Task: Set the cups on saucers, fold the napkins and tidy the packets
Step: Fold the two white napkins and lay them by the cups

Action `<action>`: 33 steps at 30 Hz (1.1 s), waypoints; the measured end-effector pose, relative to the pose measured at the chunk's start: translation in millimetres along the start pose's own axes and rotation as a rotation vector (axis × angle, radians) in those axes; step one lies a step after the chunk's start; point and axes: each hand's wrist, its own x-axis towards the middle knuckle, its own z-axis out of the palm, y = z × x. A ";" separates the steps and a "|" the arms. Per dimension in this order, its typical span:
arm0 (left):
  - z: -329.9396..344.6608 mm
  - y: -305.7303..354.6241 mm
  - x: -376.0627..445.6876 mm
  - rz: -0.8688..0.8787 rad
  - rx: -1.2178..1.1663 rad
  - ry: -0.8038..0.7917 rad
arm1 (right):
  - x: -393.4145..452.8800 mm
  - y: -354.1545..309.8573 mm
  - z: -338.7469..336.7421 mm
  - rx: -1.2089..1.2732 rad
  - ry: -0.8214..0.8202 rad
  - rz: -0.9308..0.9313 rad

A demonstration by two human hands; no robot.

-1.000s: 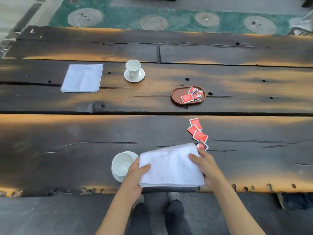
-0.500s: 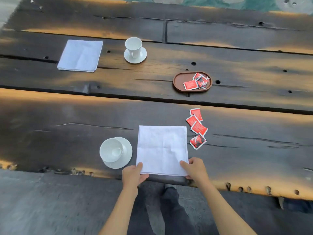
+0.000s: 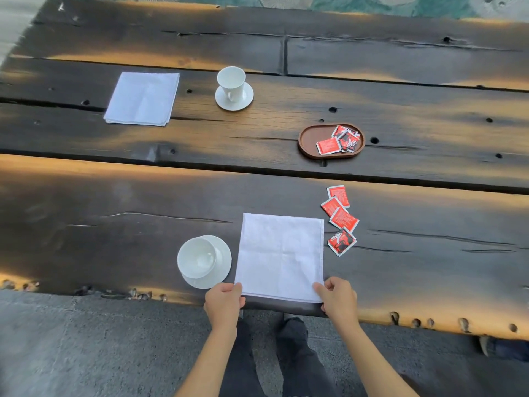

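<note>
Near napkin [image 3: 282, 257]: white, folded to a rectangle, flat on the dark wooden table [image 3: 114, 196] at its near edge, in front of you. Your left hand [image 3: 224, 305] pinches its near left corner, thumb on top. Your right hand [image 3: 337, 300] pinches its near right corner, thumb on top, the other fingers curled under the edge.

Near cup [image 3: 197, 257]: white, upright, set on the near saucer [image 3: 221, 263], just left of the napkin. The cup sits toward the saucer's left side, and the saucer's right rim is just beside the napkin's left edge.

Loose packets [image 3: 340, 219]: four red ones, lying in an uneven line on the table just right of the napkin's far right corner. The nearest one shows a black and white print and lies just beside the napkin's right edge.

Tray [image 3: 307, 141]: brown, oval, farther out and to the right, on the middle plank. Tray packets [image 3: 340, 140]: several red ones piled in its right half; you cannot count them exactly.

Far napkin [image 3: 143, 98]: white, folded to a square, flat on the far left part of the table.

Far cup [image 3: 231, 83]: white, upright, on the far saucer [image 3: 244, 101], to the right of the far napkin and well apart from it.

Green patterned rug [image 3: 372, 4]: on the ground beyond the table's far edge.

Your dark trouser legs [image 3: 297, 353] show below the near edge, over grey ground.
</note>
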 end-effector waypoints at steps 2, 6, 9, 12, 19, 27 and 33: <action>-0.3 -0.7 -1.5 0.039 0.035 0.012 | -0.4 -0.4 -0.1 0.002 0.008 0.000; 0.7 0.5 -2.8 0.075 0.079 0.012 | -1.9 -0.4 0.6 -0.006 0.003 -0.004; 1.5 1.3 -2.9 0.079 0.100 0.003 | -3.6 -1.6 0.5 -0.036 -0.013 -0.007; 2.7 1.6 -4.6 0.074 0.120 0.003 | -5.5 -3.1 -1.9 -0.065 -0.027 0.005; 4.3 -0.3 -6.6 0.062 0.065 0.029 | -7.7 -7.7 -7.6 -0.119 -0.049 0.017; 5.1 -0.4 -8.4 0.065 0.032 0.027 | -6.9 -7.7 -8.6 -0.129 -0.038 0.012; 7.3 0.5 -8.8 0.069 0.059 0.015 | -8.4 -4.9 -9.7 -0.139 -0.006 0.023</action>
